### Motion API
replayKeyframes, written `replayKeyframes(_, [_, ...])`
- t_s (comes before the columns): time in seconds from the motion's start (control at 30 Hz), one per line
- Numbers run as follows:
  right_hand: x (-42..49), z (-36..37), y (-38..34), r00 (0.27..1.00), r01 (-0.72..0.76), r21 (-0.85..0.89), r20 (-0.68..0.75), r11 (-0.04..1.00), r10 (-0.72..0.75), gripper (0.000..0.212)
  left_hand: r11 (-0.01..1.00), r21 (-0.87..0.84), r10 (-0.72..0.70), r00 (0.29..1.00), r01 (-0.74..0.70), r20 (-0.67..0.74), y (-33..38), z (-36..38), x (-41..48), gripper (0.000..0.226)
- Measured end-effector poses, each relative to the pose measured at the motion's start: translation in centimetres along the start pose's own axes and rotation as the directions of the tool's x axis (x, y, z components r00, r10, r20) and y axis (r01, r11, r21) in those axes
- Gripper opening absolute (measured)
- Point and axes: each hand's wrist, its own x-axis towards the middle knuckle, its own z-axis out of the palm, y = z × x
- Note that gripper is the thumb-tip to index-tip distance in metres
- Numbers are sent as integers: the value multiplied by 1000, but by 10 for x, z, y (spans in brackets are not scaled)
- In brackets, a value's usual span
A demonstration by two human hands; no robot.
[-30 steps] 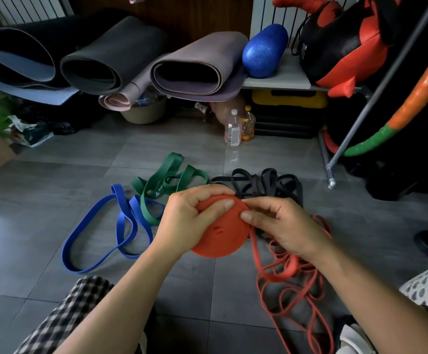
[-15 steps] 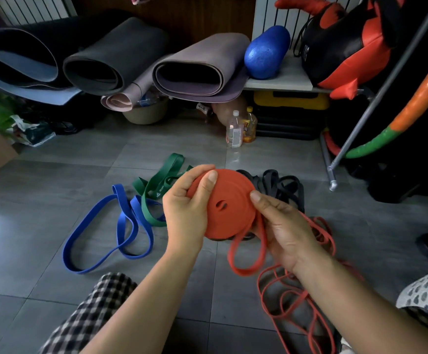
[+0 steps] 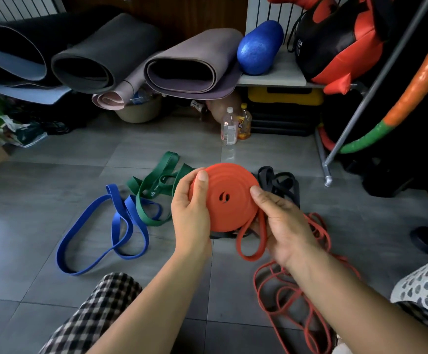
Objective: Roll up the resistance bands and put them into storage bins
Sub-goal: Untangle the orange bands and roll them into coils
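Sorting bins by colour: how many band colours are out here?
4. Orange band rolled between left hand and right hand, rest trailing right; black band behind it; green band on the floor left; blue band farthest left. Others may be hidden.

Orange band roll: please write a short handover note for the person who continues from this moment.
Left grip holds the orange roll, thumb on its face. Right grip pinches the roll's edge; a loose loop hangs over its fingers.
Done: part of the orange band rolled.
Left: the orange tail on the floor, then blue band, green band, black band, all unrolled. No bin clearly in view.
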Motion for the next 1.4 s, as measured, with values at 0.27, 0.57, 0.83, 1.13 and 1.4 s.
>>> replayKeyframes(0.27, [5, -19, -25, 959, 192, -581, 283, 791, -25, 21, 901, 430, -164, 866, -63, 472, 10, -12, 9, 10])
replayKeyframes(0.57, [5, -8, -12, 984, 130, -392, 161, 911, -71, 32, 981, 192, -53, 979, 15, 195, 4, -10, 5, 3])
replayKeyframes(0.83, [8, -3, 9, 996, -8, -133, 88, 991, 20, 25, 993, 103, -62, 998, 60, 13, -2, -12, 7, 7])
replayKeyframes(1.13, [19, 1, 59, 973, -24, -129, -230, 991, -6, 15, 955, 43, -277, 932, 295, -235, -56, -20, 0, 13])
replayKeyframes(1.4, [44, -71, 192, 934, -133, -610, -340, 781, -107, 6, 811, -24, -492, 660, 584, -568, -192, -53, -23, 20])
